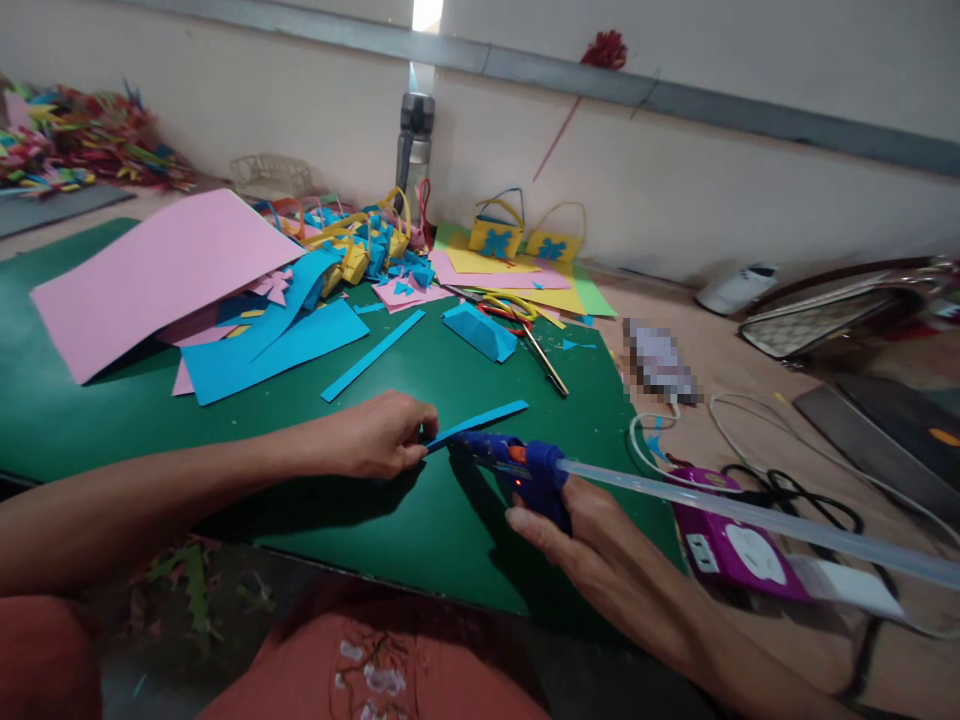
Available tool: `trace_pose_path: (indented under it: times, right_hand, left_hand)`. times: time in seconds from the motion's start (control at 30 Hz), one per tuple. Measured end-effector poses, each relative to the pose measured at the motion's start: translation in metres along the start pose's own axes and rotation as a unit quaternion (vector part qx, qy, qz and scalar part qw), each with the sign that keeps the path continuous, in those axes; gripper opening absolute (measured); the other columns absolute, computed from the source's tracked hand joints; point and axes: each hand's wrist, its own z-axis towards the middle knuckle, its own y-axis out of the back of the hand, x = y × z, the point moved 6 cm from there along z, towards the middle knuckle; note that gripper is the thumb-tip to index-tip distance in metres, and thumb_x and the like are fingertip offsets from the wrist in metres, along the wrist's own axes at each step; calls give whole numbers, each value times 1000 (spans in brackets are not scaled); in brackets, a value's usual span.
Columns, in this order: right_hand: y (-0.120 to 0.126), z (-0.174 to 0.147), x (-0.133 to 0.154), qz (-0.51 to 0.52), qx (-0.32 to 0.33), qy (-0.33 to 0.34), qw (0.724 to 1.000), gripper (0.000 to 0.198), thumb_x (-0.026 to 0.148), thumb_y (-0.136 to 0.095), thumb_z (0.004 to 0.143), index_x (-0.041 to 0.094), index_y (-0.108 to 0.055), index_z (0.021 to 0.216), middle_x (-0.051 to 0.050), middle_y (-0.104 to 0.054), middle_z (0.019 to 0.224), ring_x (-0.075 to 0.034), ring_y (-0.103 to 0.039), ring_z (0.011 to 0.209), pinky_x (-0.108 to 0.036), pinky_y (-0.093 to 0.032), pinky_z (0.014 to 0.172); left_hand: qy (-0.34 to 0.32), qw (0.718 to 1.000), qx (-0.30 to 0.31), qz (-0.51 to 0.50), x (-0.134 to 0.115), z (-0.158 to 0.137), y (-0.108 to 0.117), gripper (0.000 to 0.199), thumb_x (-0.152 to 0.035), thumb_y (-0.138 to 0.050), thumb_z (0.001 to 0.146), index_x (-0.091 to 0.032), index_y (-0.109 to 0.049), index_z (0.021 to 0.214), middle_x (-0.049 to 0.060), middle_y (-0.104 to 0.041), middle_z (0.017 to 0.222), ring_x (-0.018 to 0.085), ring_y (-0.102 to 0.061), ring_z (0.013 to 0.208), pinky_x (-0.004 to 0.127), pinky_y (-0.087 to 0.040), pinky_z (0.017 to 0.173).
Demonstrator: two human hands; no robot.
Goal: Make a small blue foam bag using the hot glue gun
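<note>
Between the fingertips of my left hand (394,435) is one end of a narrow blue paper strip (484,418), held just above the green board (300,520). My right hand (577,530) grips a blue glue gun (540,475) with a small red light lit on its side. The gun's nozzle points left, close to the pinched end of the strip; whether they touch I cannot tell. A long clear glue stick (712,505) sticks out of the gun's back. Another blue strip (373,355) and a folded blue paper piece (480,332) lie farther back.
Pink sheets (165,280) and a blue sheet (277,350) cover the left side. Small yellow and blue paper bags (367,245) are heaped at the back. Scissors (510,308) and a pen (546,362) lie right of centre. A purple power strip (739,540) with cables sits right.
</note>
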Motion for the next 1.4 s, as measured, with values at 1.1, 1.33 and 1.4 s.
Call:
trace_pose_path:
  times: [1.1, 1.33, 1.4]
  right_hand:
    - [-2, 1, 7, 9, 33, 0, 999, 17, 38, -48, 83, 22, -55, 80, 1, -61, 76, -17, -56, 69, -28, -45, 65]
    - [-6, 2, -2, 12, 51, -7, 999, 22, 41, -47, 84, 22, -55, 80, 0, -61, 76, -17, -56, 68, -27, -44, 62]
    - [-11, 3, -6, 5, 73, -9, 997, 23, 42, -45, 85, 21, -53, 78, 0, -59, 75, -16, -54, 66, -27, -43, 61]
  left_hand:
    - [-238, 944, -41, 225, -2, 67, 16, 46, -10, -38, 85, -30, -54, 123, 10, -56, 109, 20, -52, 94, 29, -39, 77]
    - [-317, 917, -25, 242, -3, 92, 0, 48, -7, -42, 83, -36, -57, 117, 7, -42, 135, 24, -40, 118, 38, -33, 94]
    - [-316, 916, -27, 246, -1, 92, -2, 47, -8, -42, 83, -37, -58, 117, 6, -44, 134, 23, -40, 119, 39, -32, 95]
